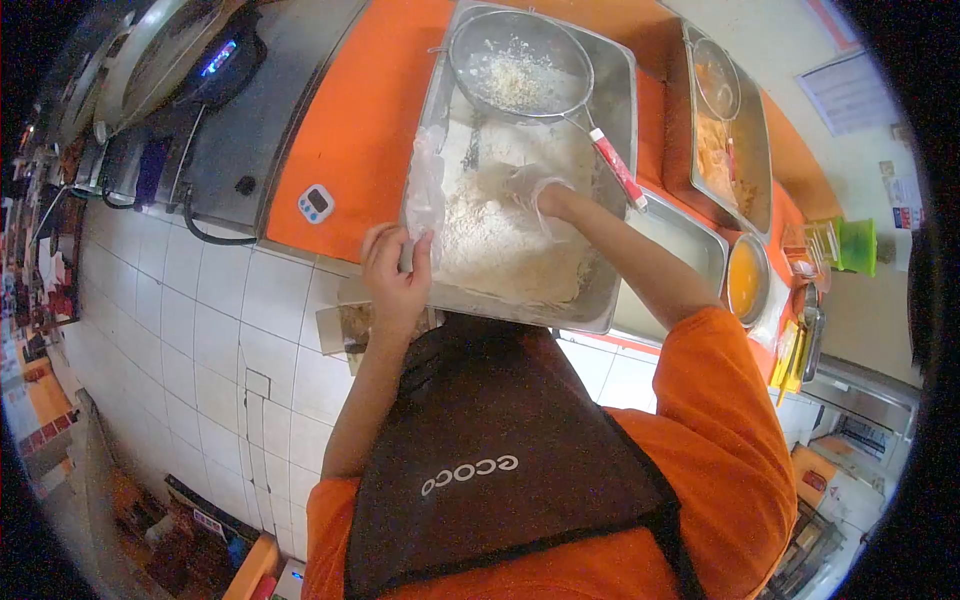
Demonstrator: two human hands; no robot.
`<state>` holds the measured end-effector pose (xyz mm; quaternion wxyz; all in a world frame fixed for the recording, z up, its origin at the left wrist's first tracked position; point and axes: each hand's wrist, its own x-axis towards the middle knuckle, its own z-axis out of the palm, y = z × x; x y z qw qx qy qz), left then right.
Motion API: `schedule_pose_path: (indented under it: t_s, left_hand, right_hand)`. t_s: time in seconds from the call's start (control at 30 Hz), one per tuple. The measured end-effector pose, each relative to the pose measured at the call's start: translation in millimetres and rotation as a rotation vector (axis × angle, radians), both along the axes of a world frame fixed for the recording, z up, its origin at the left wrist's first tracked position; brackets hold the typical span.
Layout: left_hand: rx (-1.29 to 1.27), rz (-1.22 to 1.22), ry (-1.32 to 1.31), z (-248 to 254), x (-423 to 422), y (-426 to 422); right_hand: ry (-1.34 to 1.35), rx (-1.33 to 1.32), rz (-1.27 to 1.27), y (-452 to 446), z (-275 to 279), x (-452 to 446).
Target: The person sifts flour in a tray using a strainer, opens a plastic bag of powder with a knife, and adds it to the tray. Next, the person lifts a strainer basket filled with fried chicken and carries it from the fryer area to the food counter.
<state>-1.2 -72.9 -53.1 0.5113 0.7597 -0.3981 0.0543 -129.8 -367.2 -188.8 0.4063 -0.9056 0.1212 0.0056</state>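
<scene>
A deep metal tray (pixel 614 100) of white flour (pixel 500 250) sits in front of me. My left hand (pixel 396 268) is closed around the tray's left rim, thumb towards the inside, touching crumpled clear plastic (pixel 425 195) draped there. My right hand (pixel 528 190), in a clear plastic glove, reaches into the flour. Its fingers are blurred and partly hidden, so their grip does not show. Across the tray's far end rests a round wire sieve (pixel 548 62) with pale crumbs (pixel 512 78) in it. Its red-and-white handle (pixel 618 168) sticks out over the right rim.
On the orange counter (pixel 345 120) lies a white timer (pixel 316 204). A tray of pale liquid (pixel 660 290), a bowl of orange liquid (pixel 745 280) and a metal bin (pixel 755 140) with another sieve stand at right. A steel appliance (pixel 235 150) stands at left.
</scene>
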Motion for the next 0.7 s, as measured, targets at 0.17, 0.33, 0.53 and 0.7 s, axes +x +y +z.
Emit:
schedule_pose_path:
  t_s: [0.17, 0.33, 0.53, 0.7]
  left_hand:
    - [-0.001, -0.010, -0.023, 4, -1, -1]
    - [-0.011, -0.005, -0.023, 5, -3, -2]
    - [0.012, 0.000, -0.023, 8, -3, -2]
    - [-0.016, -0.011, -0.045, 1, -1, -2]
  right_hand:
    - [0.215, 0.031, 0.058, 43, 107, 20]
    - [0.036, 0.508, -0.040, 67, 83, 10]
    - [0.443, 0.658, -0.012, 87, 29, 17]
    - [0.412, 0.753, -0.350, 112, 107, 18]
